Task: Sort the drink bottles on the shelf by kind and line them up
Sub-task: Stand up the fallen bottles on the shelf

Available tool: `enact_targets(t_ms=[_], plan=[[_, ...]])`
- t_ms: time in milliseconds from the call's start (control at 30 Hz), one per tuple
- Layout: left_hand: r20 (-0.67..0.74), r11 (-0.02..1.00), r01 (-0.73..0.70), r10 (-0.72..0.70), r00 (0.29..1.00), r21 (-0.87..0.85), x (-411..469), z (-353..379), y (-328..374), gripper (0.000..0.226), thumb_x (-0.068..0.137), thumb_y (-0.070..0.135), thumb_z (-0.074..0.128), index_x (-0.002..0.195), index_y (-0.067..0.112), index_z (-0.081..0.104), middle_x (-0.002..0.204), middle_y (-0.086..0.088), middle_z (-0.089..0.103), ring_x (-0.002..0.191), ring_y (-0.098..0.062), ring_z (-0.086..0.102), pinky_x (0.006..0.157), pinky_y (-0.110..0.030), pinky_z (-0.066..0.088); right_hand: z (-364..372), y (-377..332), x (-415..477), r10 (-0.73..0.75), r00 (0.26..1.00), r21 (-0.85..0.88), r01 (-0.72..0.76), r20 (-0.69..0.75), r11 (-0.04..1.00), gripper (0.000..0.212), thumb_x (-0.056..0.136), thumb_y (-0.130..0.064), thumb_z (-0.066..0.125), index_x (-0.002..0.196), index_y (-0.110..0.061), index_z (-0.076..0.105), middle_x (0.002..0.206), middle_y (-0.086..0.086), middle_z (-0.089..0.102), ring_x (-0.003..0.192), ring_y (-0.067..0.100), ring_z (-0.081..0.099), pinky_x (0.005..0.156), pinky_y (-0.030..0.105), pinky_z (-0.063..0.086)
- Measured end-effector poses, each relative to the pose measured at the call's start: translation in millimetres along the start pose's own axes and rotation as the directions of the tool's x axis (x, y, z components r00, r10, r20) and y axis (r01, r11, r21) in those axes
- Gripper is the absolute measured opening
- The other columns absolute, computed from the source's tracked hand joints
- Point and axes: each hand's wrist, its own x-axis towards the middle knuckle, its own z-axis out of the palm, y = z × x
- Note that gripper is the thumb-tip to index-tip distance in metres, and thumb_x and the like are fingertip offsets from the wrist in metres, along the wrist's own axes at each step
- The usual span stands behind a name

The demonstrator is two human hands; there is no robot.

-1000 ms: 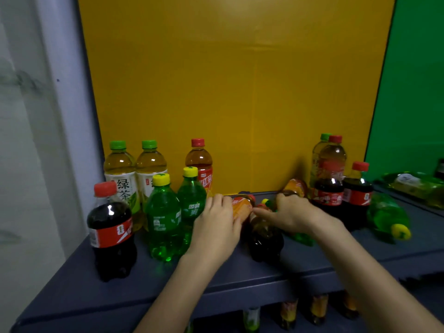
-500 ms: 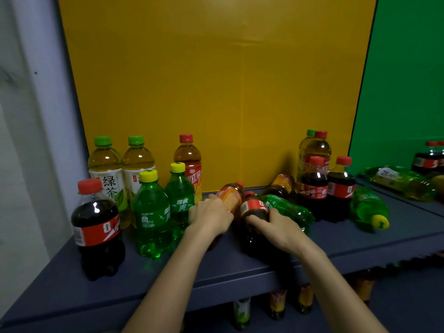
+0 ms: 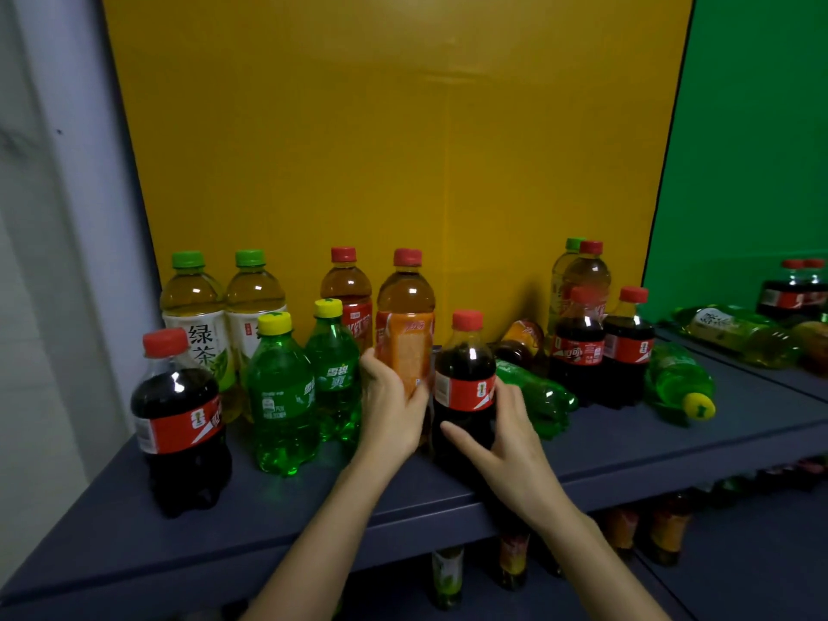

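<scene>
Head view: a dark shelf (image 3: 313, 522) of drink bottles in front of a yellow back panel (image 3: 381, 150).
Left hand (image 3: 390, 410): fingers wrapped round the lower body of the orange-labelled tea bottle (image 3: 405, 324).
Orange-labelled tea bottle: at the shelf's centre, upright with its long axis vertical and red cap up; amber drink nearly to the neck.
Right hand (image 3: 502, 441): fingers curled round the middle cola bottle (image 3: 466, 387), thumb on its near side.
Middle cola bottle: upright just right of the tea bottle, red cap up, dark drink to the shoulder.
Far left: two green tea bottles (image 3: 192, 307) upright, green caps, pale yellow-green drink.
Near left: left cola bottle (image 3: 179, 423) upright, nearest the shelf edge.
Left of centre: two green soda bottles (image 3: 280, 396) upright, yellow caps; a red-labelled tea bottle (image 3: 346, 289) stands behind them.
Right of centre: lying green bottle (image 3: 537, 392) on its side, behind the right hand; lying tea bottle (image 3: 519, 338) farther back.
Right: two right cola bottles (image 3: 578, 347) upright, taller tea bottles (image 3: 589, 275) behind.
Far right: lying soda bottle (image 3: 676, 383), yellow cap pointing near and right.
</scene>
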Motion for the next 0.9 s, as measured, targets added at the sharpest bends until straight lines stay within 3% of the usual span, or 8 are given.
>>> enact_targets(t_ms=[167,400,533,633,700,800,900], plan=[[-0.013,0.993,-0.009,0.008,1.0,-0.12,-3.1,1.4,-8.4,0.068,0.085,0.006,0.06,0.134,0.003,0.012,0.135,-0.02,0.042,0.123,-0.029,0.047,0.1,-0.044,0.044,5.3,2.7,1.0,0.003,1.0,0.02,-0.004,0.016,1.0,0.073,0.08,-0.042,0.064,0.139,-0.023,0.026,0.125,-0.008,0.039,0.115,-0.002,0.04,0.093,0.011,0.031],[-0.019,0.989,-0.003,0.001,1.0,-0.145,-4.4,3.0,-11.1,0.071,0.086,0.009,0.061,0.137,0.003,0.012,0.134,-0.02,0.043,0.12,-0.029,0.048,0.098,-0.041,0.045,3.8,3.3,1.7,0.03,0.999,0.014,-0.031,0.034,0.999,0.069,0.079,-0.043,0.065,0.137,-0.027,0.03,0.123,-0.011,0.041,0.113,-0.004,0.041,0.095,0.014,0.035],[-0.011,0.988,-0.023,0.022,1.0,-0.152,-15.9,-4.9,-11.0,0.074,0.087,0.017,0.06,0.143,0.008,0.013,0.142,-0.013,0.035,0.129,-0.025,0.039,0.103,-0.034,0.037,-14.9,-0.8,-3.5,0.047,0.992,-0.022,-0.045,0.119,0.999,0.056,0.087,-0.05,0.049,0.137,-0.031,0.033,0.125,-0.017,0.043,0.116,-0.005,0.041,0.095,0.013,0.035],[-0.212,0.98,-0.148,0.117,0.97,-0.135,-35.8,-12.2,-8.0,0.057,0.089,0.016,0.058,0.138,0.012,0.031,0.139,-0.005,0.037,0.125,-0.013,0.038,0.098,-0.022,0.035,-39.4,1.1,2.6,-0.038,0.999,-0.144,0.04,0.02,0.989,0.043,0.094,-0.043,0.037,0.13,-0.022,0.048,0.123,-0.011,0.05,0.116,0.004,0.045,0.099,0.026,0.038],[-0.357,0.952,-0.288,0.236,0.904,-0.102,-47.3,-14.3,-2.8,0.036,0.089,0.016,0.057,0.124,0.014,0.047,0.124,0.003,0.045,0.113,-0.006,0.045,0.091,-0.014,0.037,-51.7,6.6,16.1,-0.055,0.998,-0.249,0.055,0.007,0.967,0.037,0.096,-0.035,0.039,0.128,-0.018,0.049,0.123,-0.006,0.051,0.115,0.01,0.046,0.097,0.025,0.037],[-0.313,0.906,-0.418,0.381,0.87,-0.06,-57.7,-9.8,9.8,0.018,0.086,0.027,0.048,0.102,0.02,0.054,0.101,0.009,0.052,0.093,0.0,0.052,0.077,-0.011,0.044,-55.8,20.1,39.9,0.036,0.99,-0.499,0.035,0.133,0.866,0.051,0.093,-0.041,0.045,0.137,-0.015,0.038,0.134,0.001,0.045,0.121,0.018,0.043,0.099,0.029,0.036],[-0.201,0.895,-0.444,0.429,0.88,-0.033,-60.8,6.9,27.9,0.008,0.087,0.021,0.052,0.091,0.02,0.058,0.089,0.011,0.055,0.083,-0.001,0.054,0.067,-0.009,0.042,-55.6,32.1,56.5,0.212,0.954,-0.71,0.003,0.213,0.704,0.071,0.083,-0.051,0.057,0.137,-0.012,0.032,0.134,0.007,0.045,0.121,0.026,0.045,0.096,0.037,0.04]])
